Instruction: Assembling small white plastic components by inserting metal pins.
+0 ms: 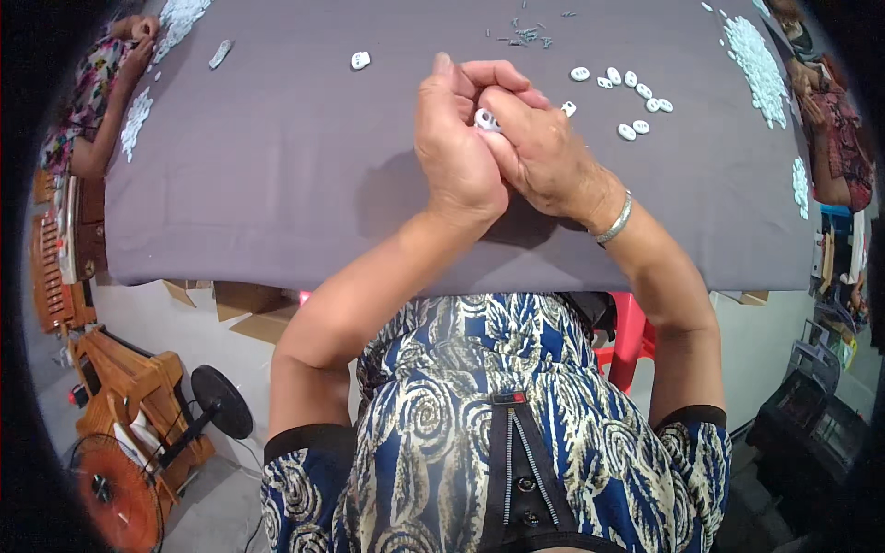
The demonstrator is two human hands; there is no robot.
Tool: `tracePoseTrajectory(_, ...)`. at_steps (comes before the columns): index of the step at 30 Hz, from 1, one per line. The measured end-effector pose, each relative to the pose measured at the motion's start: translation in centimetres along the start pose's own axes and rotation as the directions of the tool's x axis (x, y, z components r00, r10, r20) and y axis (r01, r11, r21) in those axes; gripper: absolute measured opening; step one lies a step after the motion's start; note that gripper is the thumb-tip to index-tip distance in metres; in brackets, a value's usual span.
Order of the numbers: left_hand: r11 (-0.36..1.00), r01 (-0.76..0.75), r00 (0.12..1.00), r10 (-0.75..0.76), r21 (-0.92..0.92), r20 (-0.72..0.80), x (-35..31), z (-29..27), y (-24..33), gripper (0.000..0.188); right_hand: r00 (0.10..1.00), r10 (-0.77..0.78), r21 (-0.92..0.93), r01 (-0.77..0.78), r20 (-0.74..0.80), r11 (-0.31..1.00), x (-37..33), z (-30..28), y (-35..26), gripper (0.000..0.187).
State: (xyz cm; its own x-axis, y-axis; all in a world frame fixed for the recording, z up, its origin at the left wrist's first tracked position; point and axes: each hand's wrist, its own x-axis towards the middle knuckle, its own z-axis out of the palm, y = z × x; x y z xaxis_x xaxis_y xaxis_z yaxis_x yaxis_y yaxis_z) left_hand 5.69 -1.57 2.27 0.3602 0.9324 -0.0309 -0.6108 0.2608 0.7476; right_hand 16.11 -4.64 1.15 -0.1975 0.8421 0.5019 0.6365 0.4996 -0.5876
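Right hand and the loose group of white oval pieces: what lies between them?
In the head view, a small white piece lies just beside the right hand; only grey tablecloth separates it from the white oval pieces.

white piece [483,120], perhaps holed, is partly hidden by the fingers [513,112].
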Motion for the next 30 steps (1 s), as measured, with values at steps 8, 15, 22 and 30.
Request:
tracePoseTrajectory(8,0.989,0.068,0.988,-0.085,-0.13,-0.132,0.9,-0.5,-0.9,0.051,0.989,0.045,-0.092,-0.032,0.14,0.995,-0.2,0.4,0.6,0.019)
tracePoseTrajectory(15,0.992,0.088,0.984,-0.102,-0.095,-0.148,1.5,-1.2,-1.4,0.049,0.991,0.013,-0.141,0.005,0.129,0.99,-0.3,1.3,1.4,0.017)
tracePoseTrajectory(22,0.996,0.072,0.988,-0.079,-0.053,-0.136,2.3,-1.3,-1.4,0.046,0.993,0.007,-0.107,0.006,0.118,0.994,-0.1,1.4,2.0,0.017)
tracePoseTrajectory(30,0.913,0.057,0.997,-0.028,0.404,-0.077,-0.2,-3.3,0.0,0.017,0.997,0.08,-0.263,-0.075,0.008,0.962,-0.1,0.2,1.6,0.024)
